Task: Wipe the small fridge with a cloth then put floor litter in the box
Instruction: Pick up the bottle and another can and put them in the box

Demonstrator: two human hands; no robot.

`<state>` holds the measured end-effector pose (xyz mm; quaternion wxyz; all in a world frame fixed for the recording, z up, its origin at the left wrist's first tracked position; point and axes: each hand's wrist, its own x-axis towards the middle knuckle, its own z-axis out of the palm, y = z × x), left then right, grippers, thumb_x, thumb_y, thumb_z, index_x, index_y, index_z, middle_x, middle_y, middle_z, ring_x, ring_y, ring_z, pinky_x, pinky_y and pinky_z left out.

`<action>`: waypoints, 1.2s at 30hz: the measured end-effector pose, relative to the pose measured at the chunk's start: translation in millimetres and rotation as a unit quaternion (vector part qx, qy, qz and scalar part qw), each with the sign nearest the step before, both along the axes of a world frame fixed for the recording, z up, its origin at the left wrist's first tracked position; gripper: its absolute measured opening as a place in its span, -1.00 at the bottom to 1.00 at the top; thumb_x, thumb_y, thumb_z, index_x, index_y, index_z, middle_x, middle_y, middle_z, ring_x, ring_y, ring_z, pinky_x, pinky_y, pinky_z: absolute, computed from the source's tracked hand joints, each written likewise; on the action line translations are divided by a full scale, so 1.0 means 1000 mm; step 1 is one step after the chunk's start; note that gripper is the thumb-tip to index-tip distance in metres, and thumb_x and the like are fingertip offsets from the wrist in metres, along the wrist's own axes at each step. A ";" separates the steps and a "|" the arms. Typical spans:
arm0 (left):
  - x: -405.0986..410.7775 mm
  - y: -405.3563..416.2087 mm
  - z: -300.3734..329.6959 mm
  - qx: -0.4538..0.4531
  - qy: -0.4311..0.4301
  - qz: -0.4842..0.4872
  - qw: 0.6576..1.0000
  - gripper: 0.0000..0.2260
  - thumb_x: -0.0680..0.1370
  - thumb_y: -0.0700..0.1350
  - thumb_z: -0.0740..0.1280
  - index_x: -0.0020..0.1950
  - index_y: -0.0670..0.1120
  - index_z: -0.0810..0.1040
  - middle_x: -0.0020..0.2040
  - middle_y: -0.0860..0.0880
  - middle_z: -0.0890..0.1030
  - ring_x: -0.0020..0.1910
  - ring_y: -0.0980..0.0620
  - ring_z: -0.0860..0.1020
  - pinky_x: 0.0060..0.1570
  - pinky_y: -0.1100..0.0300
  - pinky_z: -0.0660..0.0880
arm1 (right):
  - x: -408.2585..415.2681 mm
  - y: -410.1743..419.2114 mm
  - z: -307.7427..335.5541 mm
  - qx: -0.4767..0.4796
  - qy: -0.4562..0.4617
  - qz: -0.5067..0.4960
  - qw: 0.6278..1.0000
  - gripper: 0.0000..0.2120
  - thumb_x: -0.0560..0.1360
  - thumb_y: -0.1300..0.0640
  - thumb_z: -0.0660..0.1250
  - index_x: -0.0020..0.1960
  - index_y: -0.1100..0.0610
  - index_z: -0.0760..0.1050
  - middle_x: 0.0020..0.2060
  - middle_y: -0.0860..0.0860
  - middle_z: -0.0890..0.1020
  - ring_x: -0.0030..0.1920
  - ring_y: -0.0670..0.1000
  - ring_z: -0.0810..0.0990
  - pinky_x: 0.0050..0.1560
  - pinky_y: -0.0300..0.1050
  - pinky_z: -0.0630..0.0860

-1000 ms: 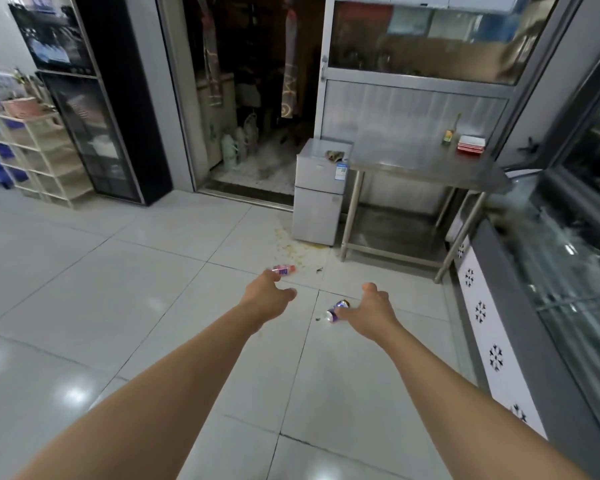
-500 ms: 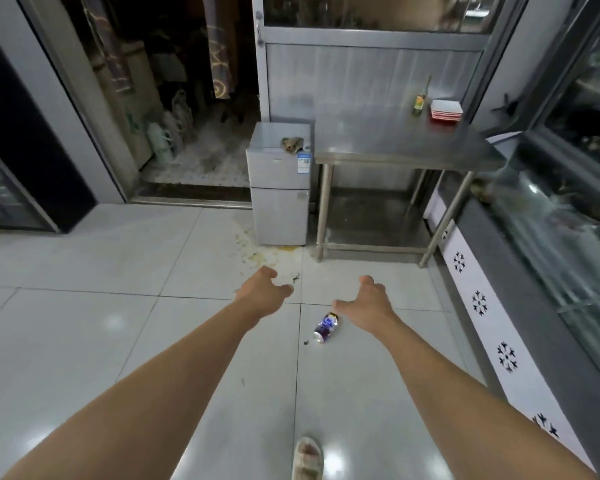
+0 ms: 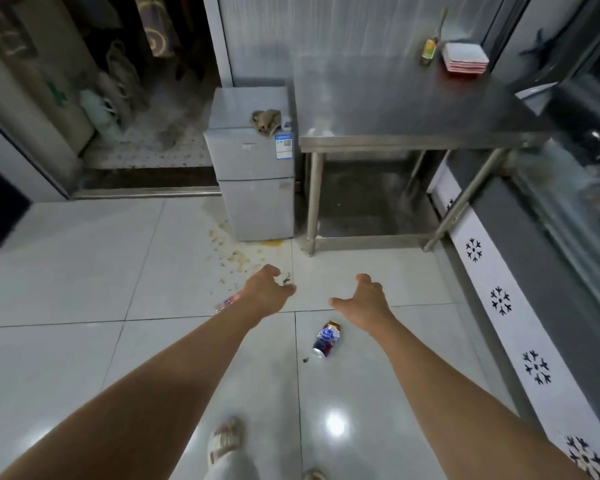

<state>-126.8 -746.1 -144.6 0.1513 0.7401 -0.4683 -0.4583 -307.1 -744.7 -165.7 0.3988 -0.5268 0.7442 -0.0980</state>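
Both hands reach forward above the tiled floor [image 3: 66, 271] with nothing in them: the left hand [image 3: 265, 292] has loosely curled fingers, the right hand [image 3: 364, 299] is spread with relaxed fingers. Well ahead of them stands the small fridge [image 3: 253, 178], a crumpled cloth [image 3: 265, 121] lying on its top, beside the steel bench [image 3: 413, 109]. A crushed can [image 3: 326, 339] lies just below the right hand; a small bottle [image 3: 226, 303] peeks out at the left wrist.
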 end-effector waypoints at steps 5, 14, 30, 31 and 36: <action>0.013 -0.085 -0.050 0.023 -0.001 -0.070 0.997 -0.55 0.51 0.02 0.32 0.35 -0.07 0.35 0.22 -0.08 0.53 0.04 -0.02 0.50 -0.03 0.23 0.37 | 0.015 -0.056 -0.041 0.036 -0.002 -0.066 0.997 -0.28 0.42 0.00 0.40 0.43 0.21 0.14 0.32 0.20 0.29 0.30 0.19 0.38 0.16 -0.05 0.42; 0.020 -0.200 -0.135 0.047 -0.017 -0.212 0.976 -0.62 0.50 -0.04 0.34 0.27 -0.10 0.41 0.14 -0.11 0.60 0.19 -0.08 0.51 0.14 0.18 0.39 | 0.043 -0.111 -0.117 0.099 -0.003 -0.243 0.965 -0.39 0.41 0.08 0.40 0.35 0.23 0.23 0.25 0.20 0.36 0.21 0.17 0.45 0.01 -0.13 0.37; -0.032 -0.259 -0.437 0.087 -0.075 -0.346 0.931 -0.62 0.48 -0.01 0.34 0.27 -0.05 0.40 0.15 -0.06 0.58 0.14 -0.05 0.53 0.12 0.10 0.46 | 0.011 -0.140 -0.444 0.179 -0.028 -0.357 0.917 -0.35 0.41 0.00 0.40 0.37 0.24 0.23 0.26 0.22 0.41 0.21 0.18 0.47 0.03 -0.13 0.41; -0.034 -0.260 -0.464 0.090 -0.080 -0.353 0.928 -0.61 0.49 -0.01 0.34 0.28 -0.06 0.39 0.15 -0.05 0.58 0.14 -0.05 0.53 0.11 0.11 0.46 | 0.009 -0.140 -0.472 0.184 -0.031 -0.357 0.915 -0.33 0.41 0.00 0.41 0.38 0.24 0.23 0.26 0.22 0.41 0.22 0.18 0.47 0.01 -0.15 0.38; -0.037 -0.256 -0.581 0.095 -0.099 -0.369 0.919 -0.61 0.49 -0.02 0.35 0.28 -0.05 0.38 0.17 -0.05 0.58 0.13 -0.04 0.55 0.10 0.15 0.44 | 0.005 -0.140 -0.595 0.194 -0.031 -0.366 0.910 -0.29 0.39 0.03 0.45 0.40 0.21 0.20 0.28 0.20 0.39 0.23 0.15 0.47 0.10 -0.09 0.45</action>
